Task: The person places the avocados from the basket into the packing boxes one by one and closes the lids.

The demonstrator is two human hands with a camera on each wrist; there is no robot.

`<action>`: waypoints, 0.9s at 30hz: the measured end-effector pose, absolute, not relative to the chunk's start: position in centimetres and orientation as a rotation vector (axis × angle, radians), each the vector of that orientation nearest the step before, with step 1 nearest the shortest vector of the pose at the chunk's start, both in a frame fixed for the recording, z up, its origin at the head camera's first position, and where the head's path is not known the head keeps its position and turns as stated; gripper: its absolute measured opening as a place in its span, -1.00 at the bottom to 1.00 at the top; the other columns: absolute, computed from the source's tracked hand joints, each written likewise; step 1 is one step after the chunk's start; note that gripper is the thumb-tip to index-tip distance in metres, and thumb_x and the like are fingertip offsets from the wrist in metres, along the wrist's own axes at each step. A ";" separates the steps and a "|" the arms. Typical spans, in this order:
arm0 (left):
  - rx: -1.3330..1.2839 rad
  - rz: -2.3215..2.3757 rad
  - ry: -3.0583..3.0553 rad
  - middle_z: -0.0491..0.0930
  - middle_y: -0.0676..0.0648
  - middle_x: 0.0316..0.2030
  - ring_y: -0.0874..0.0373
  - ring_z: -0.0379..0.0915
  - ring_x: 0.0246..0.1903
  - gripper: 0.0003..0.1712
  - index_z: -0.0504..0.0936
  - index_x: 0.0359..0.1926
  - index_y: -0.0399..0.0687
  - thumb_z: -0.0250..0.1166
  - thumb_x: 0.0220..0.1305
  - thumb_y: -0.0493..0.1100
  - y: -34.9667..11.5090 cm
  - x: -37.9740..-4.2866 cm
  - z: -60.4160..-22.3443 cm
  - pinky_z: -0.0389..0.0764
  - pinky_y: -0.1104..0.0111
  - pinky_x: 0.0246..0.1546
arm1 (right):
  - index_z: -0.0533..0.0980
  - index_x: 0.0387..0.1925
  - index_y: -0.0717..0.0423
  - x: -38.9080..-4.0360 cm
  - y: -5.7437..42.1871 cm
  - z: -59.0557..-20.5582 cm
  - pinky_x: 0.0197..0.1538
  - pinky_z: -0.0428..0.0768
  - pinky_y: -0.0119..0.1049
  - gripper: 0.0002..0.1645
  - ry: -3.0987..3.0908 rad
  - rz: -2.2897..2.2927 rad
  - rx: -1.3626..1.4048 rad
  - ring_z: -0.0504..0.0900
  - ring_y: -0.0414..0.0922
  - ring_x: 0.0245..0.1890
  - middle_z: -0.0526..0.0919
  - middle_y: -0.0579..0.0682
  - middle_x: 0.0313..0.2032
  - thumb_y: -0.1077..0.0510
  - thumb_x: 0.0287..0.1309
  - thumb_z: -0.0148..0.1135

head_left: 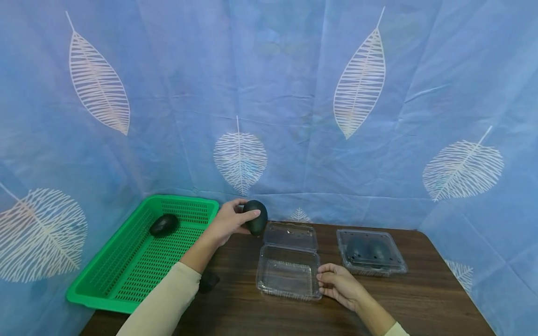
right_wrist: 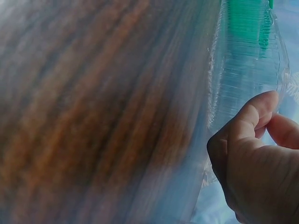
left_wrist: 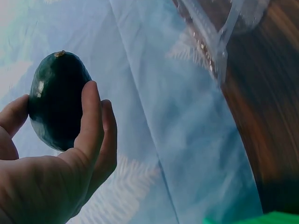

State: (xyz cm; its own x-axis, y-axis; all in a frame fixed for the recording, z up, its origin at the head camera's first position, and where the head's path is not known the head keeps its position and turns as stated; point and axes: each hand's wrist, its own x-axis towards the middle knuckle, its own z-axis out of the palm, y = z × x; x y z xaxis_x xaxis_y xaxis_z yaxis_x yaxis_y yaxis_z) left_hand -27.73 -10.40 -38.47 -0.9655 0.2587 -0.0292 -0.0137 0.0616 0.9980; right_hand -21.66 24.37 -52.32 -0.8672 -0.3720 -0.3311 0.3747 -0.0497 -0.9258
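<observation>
In the head view my left hand [head_left: 230,219] holds a dark green avocado [head_left: 255,217] up in the air, left of the clear plastic clamshell box's raised lid. Thumb and fingers wrap the avocado [left_wrist: 58,102] from its sides in the left wrist view, its stem end showing at the top. The clamshell box [head_left: 289,275] stands with its lid up and nothing inside. My right hand [head_left: 339,285] pinches the right rim of this box; the right wrist view shows thumb and forefinger at the clear plastic wall [right_wrist: 243,79].
A green plastic basket [head_left: 98,298] stands at the left with one avocado [head_left: 164,225] in it. Another dark avocado [head_left: 208,282] lies on the brown table [head_left: 239,317], partly behind the left forearm. At the right sits a closed clamshell box [head_left: 371,252] with dark avocados inside. A blue cloth [head_left: 290,93] hangs behind.
</observation>
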 end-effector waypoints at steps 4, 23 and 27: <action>0.263 1.968 2.134 0.45 -0.46 0.21 -0.24 0.69 -0.03 -0.32 0.34 0.44 -0.29 0.36 0.42 -0.18 -8.8 -27.4 -39.3 0.79 0.01 -0.16 | 0.32 0.06 0.28 -21.6 24.4 -52.4 -0.14 0.67 -0.38 -0.75 1.726 -1.974 -0.001 0.54 -0.21 -0.25 0.47 -0.03 -0.20 0.27 0.46 0.12; 0.407 1.610 2.279 0.62 -0.22 -0.12 -0.03 0.68 -0.21 -0.38 0.52 0.24 -0.34 0.47 0.30 -0.07 -2.4 -25.6 -45.9 0.78 0.07 -0.23 | 0.33 0.03 0.26 -21.5 24.2 -52.4 -0.13 0.66 -0.35 -0.78 1.738 -1.965 0.015 0.53 -0.19 -0.27 0.46 -0.03 -0.22 0.26 0.46 0.11; 0.401 1.582 2.296 0.62 -0.21 -0.11 -0.02 0.67 -0.21 -0.38 0.54 0.22 -0.32 0.49 0.28 -0.06 -1.4 -25.5 -46.7 0.78 0.07 -0.22 | 0.34 0.02 0.24 -21.6 24.2 -52.2 -0.13 0.66 -0.35 -0.80 1.739 -1.966 0.012 0.54 -0.20 -0.27 0.48 -0.06 -0.24 0.26 0.47 0.10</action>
